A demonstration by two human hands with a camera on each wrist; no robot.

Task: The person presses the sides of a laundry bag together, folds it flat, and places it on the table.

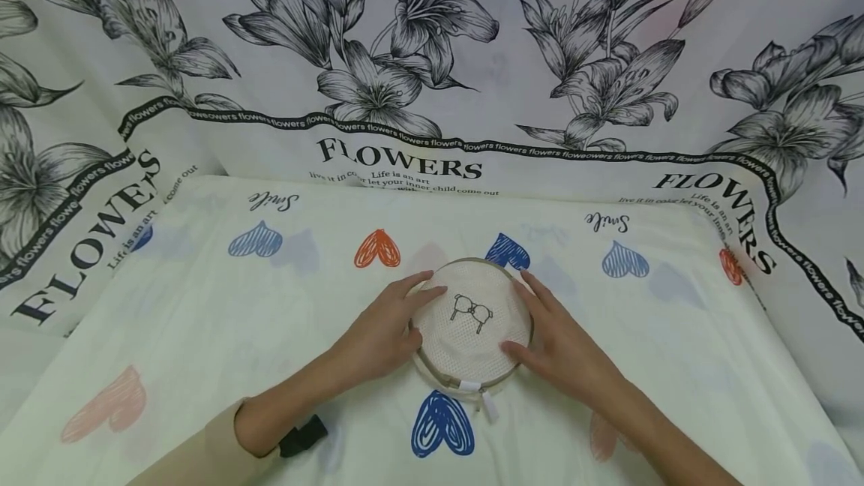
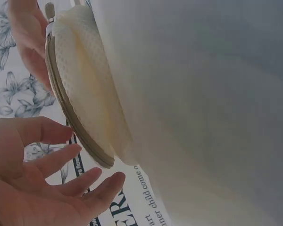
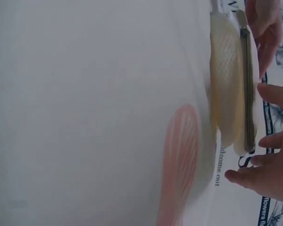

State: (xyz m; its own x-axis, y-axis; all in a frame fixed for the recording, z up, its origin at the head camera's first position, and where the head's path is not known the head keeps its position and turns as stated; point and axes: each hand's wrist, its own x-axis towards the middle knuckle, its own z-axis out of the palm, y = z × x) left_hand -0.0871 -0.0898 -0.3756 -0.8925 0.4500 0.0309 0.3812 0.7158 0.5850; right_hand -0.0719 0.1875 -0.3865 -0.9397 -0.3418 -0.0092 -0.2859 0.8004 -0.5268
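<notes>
A round cream mesh pouch with a zip round its edge and a small black line drawing on top lies flat on the heart-print sheet. My left hand rests against its left side with straight fingers, thumb on the top. My right hand lies against its right side, fingers straight along the rim. The left wrist view shows the pouch edge-on, the left hand spread beside it and the right hand beyond. In the right wrist view the right hand is spread by the pouch.
A white zip pull sticks out of the pouch's near edge. A flower-print cloth with "FLOWERS" lettering hangs behind and at both sides. A black strap sits at my left wrist.
</notes>
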